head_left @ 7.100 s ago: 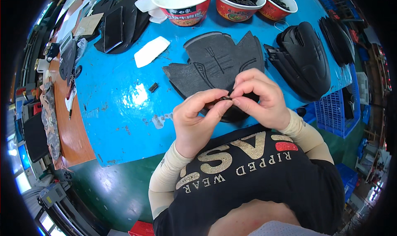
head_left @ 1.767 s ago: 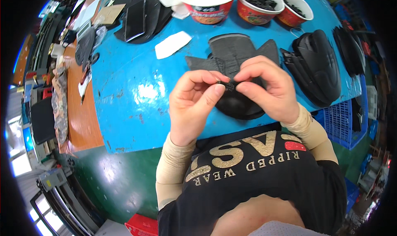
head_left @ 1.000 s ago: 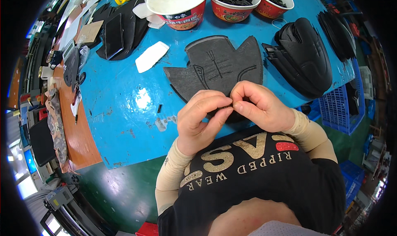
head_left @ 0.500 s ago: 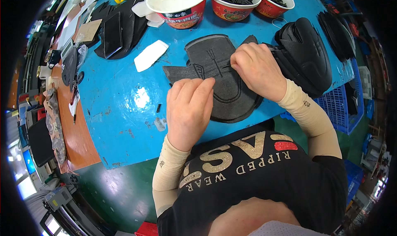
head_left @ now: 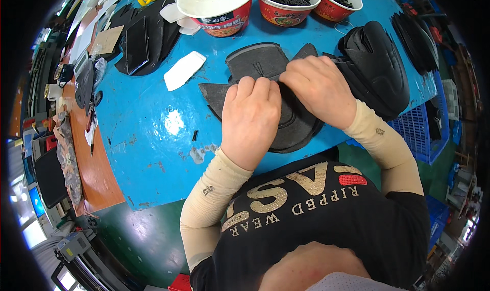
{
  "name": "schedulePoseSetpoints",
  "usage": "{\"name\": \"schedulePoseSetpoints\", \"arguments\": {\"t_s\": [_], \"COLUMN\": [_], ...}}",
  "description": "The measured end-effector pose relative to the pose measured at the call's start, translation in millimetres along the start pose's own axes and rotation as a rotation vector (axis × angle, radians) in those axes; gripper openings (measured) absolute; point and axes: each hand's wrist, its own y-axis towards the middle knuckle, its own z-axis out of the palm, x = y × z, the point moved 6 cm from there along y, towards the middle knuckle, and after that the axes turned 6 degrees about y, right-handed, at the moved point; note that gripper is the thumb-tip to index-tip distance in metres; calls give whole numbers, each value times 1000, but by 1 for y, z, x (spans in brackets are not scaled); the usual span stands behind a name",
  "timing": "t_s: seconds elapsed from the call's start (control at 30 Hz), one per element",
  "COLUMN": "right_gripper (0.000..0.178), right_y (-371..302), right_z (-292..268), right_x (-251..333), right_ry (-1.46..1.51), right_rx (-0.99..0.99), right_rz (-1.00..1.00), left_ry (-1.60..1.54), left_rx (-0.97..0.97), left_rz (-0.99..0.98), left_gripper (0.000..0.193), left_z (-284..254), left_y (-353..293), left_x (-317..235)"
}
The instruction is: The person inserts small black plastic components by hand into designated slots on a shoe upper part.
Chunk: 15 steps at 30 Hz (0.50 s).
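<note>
Left hand (head_left: 250,120) flat, palm down, fingers together, pressing dark grey cut piece (head_left: 265,66) at frame centre on blue table (head_left: 148,138). Right hand (head_left: 319,89) beside it, fingers curled over same piece's upper edge, grasping nothing separate. Black moulded parts (head_left: 380,66) right of centre. Beyond, white strip (head_left: 184,70), three red bowls (head_left: 219,8) along top edge.

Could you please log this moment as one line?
left hand: flat on black piece | right hand: pressing its right part | blue table
</note>
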Motion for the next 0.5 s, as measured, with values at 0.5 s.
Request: {"name": "schedulePoseSetpoints", "arguments": {"t_s": [0.5], "right_gripper": [7], "right_y": [-25], "right_z": [-8], "right_x": [26], "right_ry": [1144], "right_rx": [-68], "right_rz": [540], "left_ry": [-1264], "left_rx": [-225], "left_rz": [-464], "left_gripper": [23], "left_z": [-1], "left_y": [-48], "left_x": [17]}}
